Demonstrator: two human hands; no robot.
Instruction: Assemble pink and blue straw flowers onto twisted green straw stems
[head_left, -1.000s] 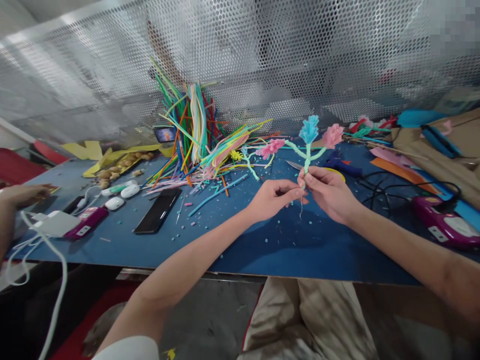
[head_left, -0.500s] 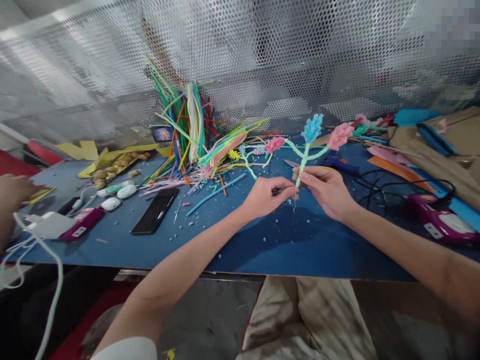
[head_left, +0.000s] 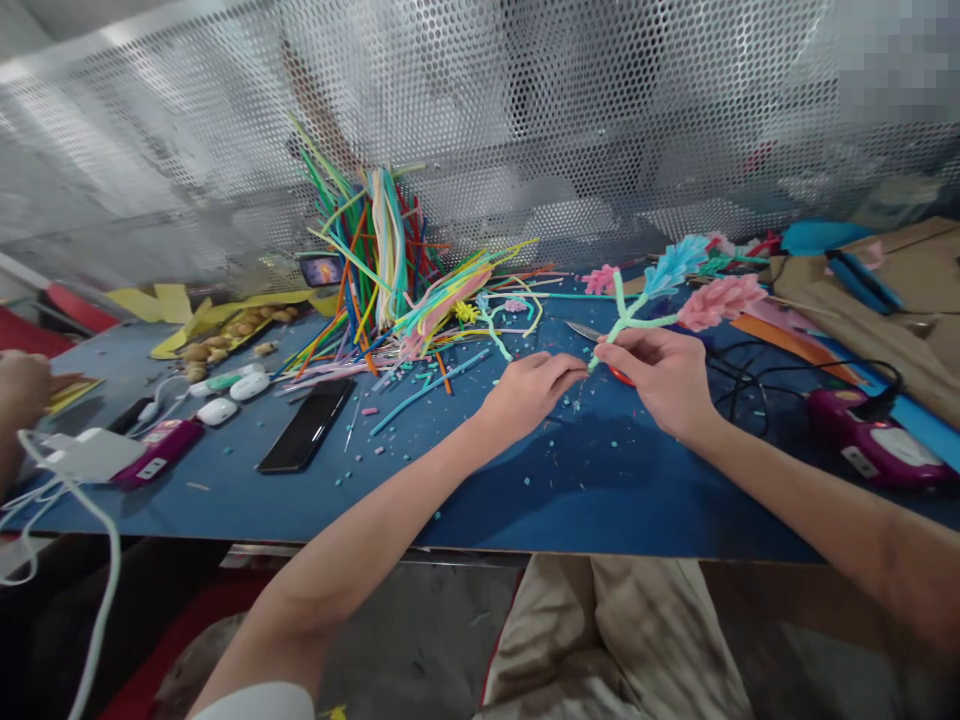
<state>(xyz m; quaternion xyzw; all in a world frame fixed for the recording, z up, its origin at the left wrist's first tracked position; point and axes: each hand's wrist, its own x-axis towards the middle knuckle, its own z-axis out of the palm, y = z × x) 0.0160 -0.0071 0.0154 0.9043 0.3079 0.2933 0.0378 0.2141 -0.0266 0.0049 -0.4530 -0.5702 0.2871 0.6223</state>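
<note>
A green pipe-cleaner stem (head_left: 621, 318) branches into a small pink flower (head_left: 601, 280), a blue flower (head_left: 677, 265) and a larger pink flower (head_left: 721, 301). The fingers of my right hand (head_left: 660, 378) pinch the stem below the fork, and it tilts to the right. My left hand (head_left: 529, 395) is closed at the stem's lower tip, its fingertips pressed together there. Behind my right hand lie scissors (head_left: 583, 330), partly hidden. A smaller flower piece with a green stem (head_left: 499, 335) rests beyond my left hand.
Pipe cleaners (head_left: 386, 250) stand and lie in piles at the back centre. A black phone (head_left: 307, 425), chargers and white cables lie left. Another person's hand (head_left: 22, 390) is at the far left. Purple device (head_left: 874, 435) and black cables sit right.
The flower stem has tipped over to the right and its blooms have turned with it. My right hand has rotated slightly. More of the scissors' red handle shows.
</note>
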